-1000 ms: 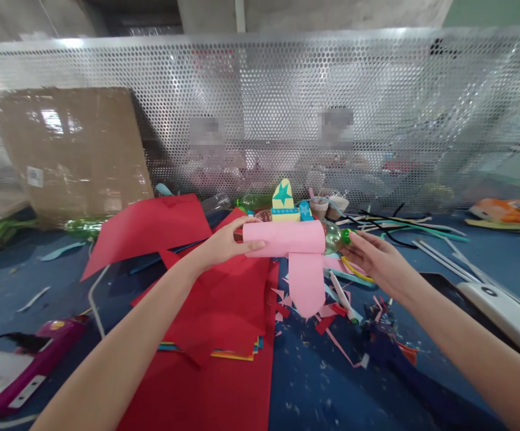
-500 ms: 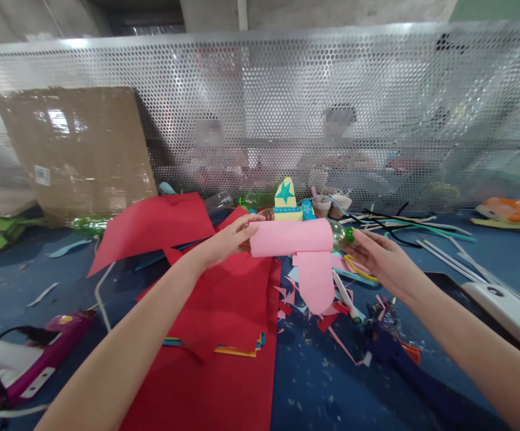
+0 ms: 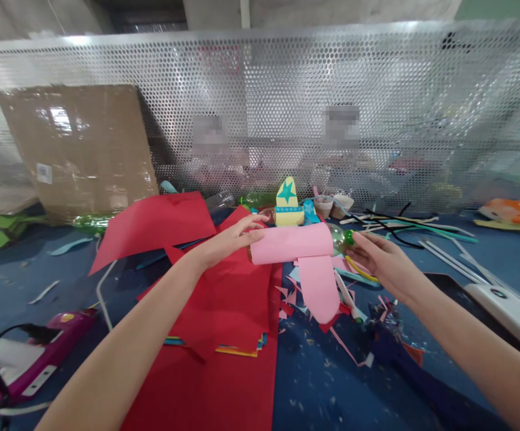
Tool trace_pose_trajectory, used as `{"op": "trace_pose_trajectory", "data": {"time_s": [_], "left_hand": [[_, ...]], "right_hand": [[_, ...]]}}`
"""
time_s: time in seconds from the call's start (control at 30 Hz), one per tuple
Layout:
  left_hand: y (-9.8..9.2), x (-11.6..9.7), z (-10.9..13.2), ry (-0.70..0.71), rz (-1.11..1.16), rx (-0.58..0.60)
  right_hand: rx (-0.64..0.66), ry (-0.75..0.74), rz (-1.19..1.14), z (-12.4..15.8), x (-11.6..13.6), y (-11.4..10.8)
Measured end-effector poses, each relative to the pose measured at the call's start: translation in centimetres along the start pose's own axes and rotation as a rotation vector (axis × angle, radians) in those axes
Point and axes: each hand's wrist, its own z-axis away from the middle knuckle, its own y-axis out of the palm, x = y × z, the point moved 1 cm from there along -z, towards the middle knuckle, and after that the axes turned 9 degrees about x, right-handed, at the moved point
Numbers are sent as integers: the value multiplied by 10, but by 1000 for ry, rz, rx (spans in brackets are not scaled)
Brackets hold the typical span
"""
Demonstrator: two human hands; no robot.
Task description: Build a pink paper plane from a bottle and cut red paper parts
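A plastic bottle with a green cap (image 3: pixel 349 237) lies sideways in front of me, its body wrapped in pink paper (image 3: pixel 291 242). From the wrap a rounded pink paper flap (image 3: pixel 318 287) hangs toward me. My right hand (image 3: pixel 371 251) pinches the cap between thumb and fingers. At the bottle's base, my left hand (image 3: pixel 233 236) has its fingers stretched out and apart, the thumb against the wrap's upper edge. Behind the bottle stands a yellow paper piece with a teal star (image 3: pixel 288 194).
Red paper sheets (image 3: pixel 224 299) cover the middle left. Paper scraps (image 3: pixel 289 299) and dark blue scissors-like handles (image 3: pixel 403 365) lie to the right. A magenta power strip (image 3: pixel 57 335) sits at left, a cardboard box (image 3: pixel 84 149) behind. A perforated metal screen (image 3: pixel 277 90) spans the back.
The wrapped bottle has turned a little and its base end has dipped toward me, the flap swinging nearer. My left fingers have loosened and straightened; my right hand stays on the cap.
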Motion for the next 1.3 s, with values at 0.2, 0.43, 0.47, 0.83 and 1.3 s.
{"op": "trace_pose_trajectory", "data": {"time_s": [0.2,0.43,0.47,0.83,1.3], "left_hand": [[5,-10,5,-73,-237,154],[6,-6,6,-72,-263,129],[6,-5,5,-64,-243,125],[6,-5,4,4,-313,117],[10,-5,2,13,-305,91]], "right_hand": [[34,-30,59,2,0,2],[256,-27,170,19,9,11],[286,-38,211,20,9,12],[350,-205,428,22,1,13],[252,-232,324,18,-1,12]]}}
